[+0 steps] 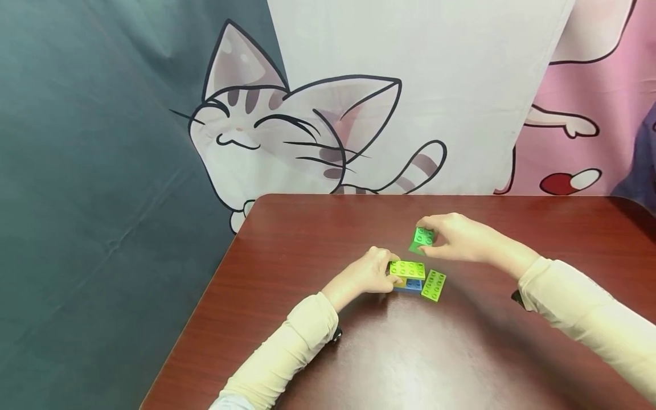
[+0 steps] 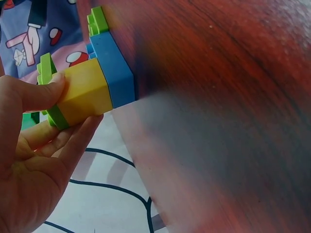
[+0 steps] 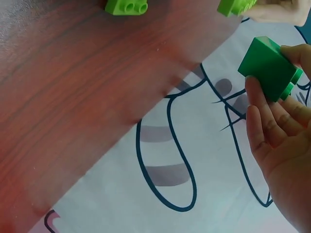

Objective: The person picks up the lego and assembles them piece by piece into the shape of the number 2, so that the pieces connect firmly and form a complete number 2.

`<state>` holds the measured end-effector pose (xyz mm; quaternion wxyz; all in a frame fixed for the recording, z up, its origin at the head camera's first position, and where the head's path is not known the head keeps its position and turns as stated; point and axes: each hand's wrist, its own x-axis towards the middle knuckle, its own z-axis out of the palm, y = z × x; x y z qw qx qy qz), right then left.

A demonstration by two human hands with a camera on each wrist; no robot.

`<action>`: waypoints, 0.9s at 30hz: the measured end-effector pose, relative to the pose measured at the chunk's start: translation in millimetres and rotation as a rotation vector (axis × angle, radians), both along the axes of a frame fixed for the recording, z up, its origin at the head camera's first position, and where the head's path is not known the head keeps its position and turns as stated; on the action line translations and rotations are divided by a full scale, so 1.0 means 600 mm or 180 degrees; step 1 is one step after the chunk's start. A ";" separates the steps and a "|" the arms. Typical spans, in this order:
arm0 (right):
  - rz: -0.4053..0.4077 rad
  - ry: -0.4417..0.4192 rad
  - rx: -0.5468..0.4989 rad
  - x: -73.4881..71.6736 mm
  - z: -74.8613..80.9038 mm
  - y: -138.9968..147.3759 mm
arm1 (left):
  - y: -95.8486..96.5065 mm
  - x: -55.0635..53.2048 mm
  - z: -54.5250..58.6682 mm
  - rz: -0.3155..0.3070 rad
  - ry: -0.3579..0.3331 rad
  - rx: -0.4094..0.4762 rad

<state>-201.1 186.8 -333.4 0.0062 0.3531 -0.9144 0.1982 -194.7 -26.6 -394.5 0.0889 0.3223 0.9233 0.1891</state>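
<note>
Left hand (image 1: pixel 368 274): In the head view it pinches the left end of a flat yellow-green plastic brick (image 1: pixel 408 269), set up high over a long blue plastic brick (image 1: pixel 414 286) on the shiny brown table (image 1: pixel 307 239).
Sticking-out end: Nothing shows under the top brick's right side, so a hard push there could tip it or pop it off.
Right hand (image 1: pixel 458 238): It pinches a square bright green plastic block (image 1: pixel 422 237) just behind; a loose pinch could drop it.
In the way: A loose flat yellow-green plastic brick (image 1: pixel 434 286) lies right beside the blue one and could get bumped.
Yellow plastic block (image 2: pixel 86 90): In the left wrist view it sits between top brick and blue; crooked squeezing might twist them apart.
Green block's sides: In the right wrist view fingertips hug them, so fingers could get squashed underneath.
Behind: A cat-picture cloth (image 3: pixel 121 194) hangs past the table.
</note>
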 end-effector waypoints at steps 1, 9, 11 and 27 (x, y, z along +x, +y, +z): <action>0.0007 -0.0022 0.0004 0.002 -0.001 -0.001 | -0.001 -0.001 0.000 -0.0001 -0.0007 0.0001; 0.0133 -0.0003 -0.0011 0.020 -0.011 0.003 | -0.004 -0.005 -0.002 0.0055 -0.0012 -0.0068; 0.0127 0.0060 -0.0018 0.024 -0.013 0.004 | -0.004 -0.004 -0.002 0.0077 -0.0023 -0.0084; 0.0262 0.0059 -0.0068 0.038 -0.029 0.003 | -0.001 -0.004 -0.003 0.0011 0.0036 -0.0033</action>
